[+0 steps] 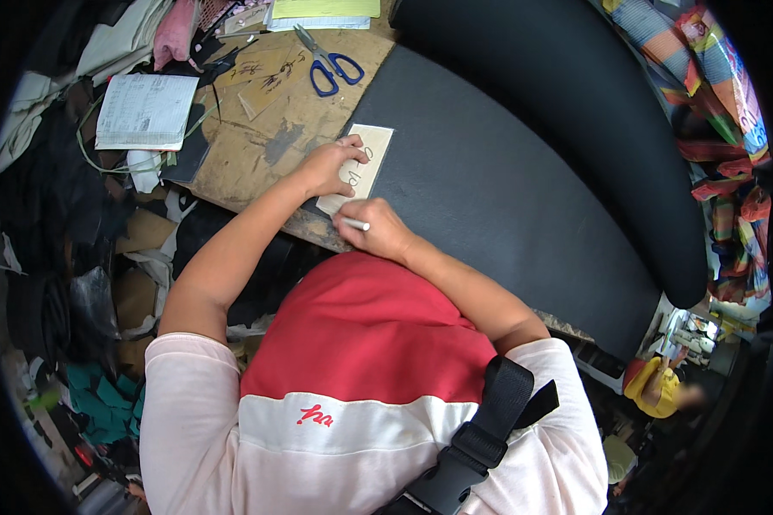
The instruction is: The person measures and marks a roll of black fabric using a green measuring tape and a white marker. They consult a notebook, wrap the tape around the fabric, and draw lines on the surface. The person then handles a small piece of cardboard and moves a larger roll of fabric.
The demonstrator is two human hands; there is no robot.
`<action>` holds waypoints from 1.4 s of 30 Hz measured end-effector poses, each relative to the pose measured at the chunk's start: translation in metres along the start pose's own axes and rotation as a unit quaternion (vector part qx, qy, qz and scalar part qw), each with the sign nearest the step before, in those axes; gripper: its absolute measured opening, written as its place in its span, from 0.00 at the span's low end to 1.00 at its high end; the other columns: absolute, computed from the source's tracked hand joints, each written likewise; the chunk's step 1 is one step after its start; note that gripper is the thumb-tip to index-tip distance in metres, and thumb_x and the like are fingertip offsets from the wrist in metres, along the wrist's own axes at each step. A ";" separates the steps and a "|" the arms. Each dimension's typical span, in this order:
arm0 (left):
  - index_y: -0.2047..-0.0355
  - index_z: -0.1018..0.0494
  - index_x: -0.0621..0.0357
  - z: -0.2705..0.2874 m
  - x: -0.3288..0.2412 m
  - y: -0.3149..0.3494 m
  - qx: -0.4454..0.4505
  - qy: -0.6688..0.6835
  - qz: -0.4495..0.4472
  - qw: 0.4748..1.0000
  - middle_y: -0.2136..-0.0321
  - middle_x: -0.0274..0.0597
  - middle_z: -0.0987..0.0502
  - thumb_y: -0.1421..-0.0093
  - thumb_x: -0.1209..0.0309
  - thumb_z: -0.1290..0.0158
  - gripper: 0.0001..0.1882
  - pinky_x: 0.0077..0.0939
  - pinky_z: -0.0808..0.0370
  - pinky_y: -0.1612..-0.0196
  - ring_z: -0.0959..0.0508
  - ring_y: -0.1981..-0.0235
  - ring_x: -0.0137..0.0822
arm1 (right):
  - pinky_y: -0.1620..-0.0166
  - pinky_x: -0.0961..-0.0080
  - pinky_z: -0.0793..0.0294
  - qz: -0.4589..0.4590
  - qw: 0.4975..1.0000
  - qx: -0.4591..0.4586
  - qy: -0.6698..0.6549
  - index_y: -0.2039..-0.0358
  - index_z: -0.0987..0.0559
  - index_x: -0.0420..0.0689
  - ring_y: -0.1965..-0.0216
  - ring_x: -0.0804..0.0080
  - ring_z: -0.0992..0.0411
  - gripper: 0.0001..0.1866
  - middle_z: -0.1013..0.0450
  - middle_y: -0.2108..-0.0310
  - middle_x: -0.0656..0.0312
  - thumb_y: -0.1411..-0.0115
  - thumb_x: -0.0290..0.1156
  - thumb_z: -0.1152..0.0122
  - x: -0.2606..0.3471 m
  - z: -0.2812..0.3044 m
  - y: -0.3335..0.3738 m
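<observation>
A pale rectangular card template (pixel 370 166) with handwriting on it lies on black sheet material (pixel 489 206), close to the sheet's left edge. My left hand (pixel 333 167) rests on the card with its fingers apart, fingertips pressing on its face. At the card's near end, my right hand (pixel 374 230) is closed round a white pen (pixel 355 224). The pen's tip is hidden by the fingers, so I cannot tell whether it touches the sheet.
A thick black roll (pixel 558 94) of material lies across the table's far right. Blue-handled scissors (pixel 329 64) and clear templates (pixel 270 77) lie on the worn wooden tabletop (pixel 258 163). An open notebook (pixel 146 112) is at the left. A person in yellow (pixel 654 388) sits at the far right.
</observation>
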State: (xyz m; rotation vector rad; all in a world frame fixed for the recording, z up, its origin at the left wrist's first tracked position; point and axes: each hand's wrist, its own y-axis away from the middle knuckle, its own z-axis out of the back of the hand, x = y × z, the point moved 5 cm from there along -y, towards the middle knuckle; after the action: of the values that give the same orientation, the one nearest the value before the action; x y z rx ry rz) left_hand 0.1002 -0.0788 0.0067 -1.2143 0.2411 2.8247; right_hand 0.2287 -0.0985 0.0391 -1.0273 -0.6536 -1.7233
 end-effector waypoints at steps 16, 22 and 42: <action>0.55 0.28 0.54 0.009 -0.021 0.004 0.037 -0.061 0.035 0.997 0.47 0.43 0.36 0.66 0.68 0.32 0.33 0.33 0.29 0.53 0.27 0.54 0.44 | 0.62 0.60 0.26 -0.138 0.950 0.119 0.254 0.73 0.23 0.41 0.67 0.51 0.25 0.07 0.24 0.71 0.49 0.52 0.31 0.41 0.007 0.030 -0.002; 0.47 0.39 0.58 0.010 -0.039 0.013 -0.117 -0.132 0.261 0.949 0.54 0.54 0.32 0.61 0.68 0.34 0.40 0.37 0.29 0.51 0.29 0.54 0.52 | 0.71 0.74 0.27 -0.215 0.956 -0.187 -0.075 0.70 0.22 0.38 0.78 0.67 0.25 0.08 0.25 0.79 0.54 0.46 0.29 0.44 -0.014 0.093 0.026; 0.57 0.29 0.71 0.021 -0.009 -0.046 -0.181 0.342 0.165 0.907 0.71 0.42 0.22 0.49 0.79 0.42 0.17 0.18 0.26 0.68 0.23 0.72 0.26 | 0.41 0.47 0.50 -0.083 0.952 -0.221 0.197 0.48 0.32 0.45 0.40 0.50 0.44 0.32 0.34 0.47 0.50 0.53 0.40 0.35 -0.060 0.084 -0.007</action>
State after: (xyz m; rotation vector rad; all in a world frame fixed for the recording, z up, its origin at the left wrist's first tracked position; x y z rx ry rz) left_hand 0.0965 -0.0298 0.0217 -2.4411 -0.0738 2.6341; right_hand 0.2596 -0.0001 0.0288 -0.8975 -0.0978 -2.2062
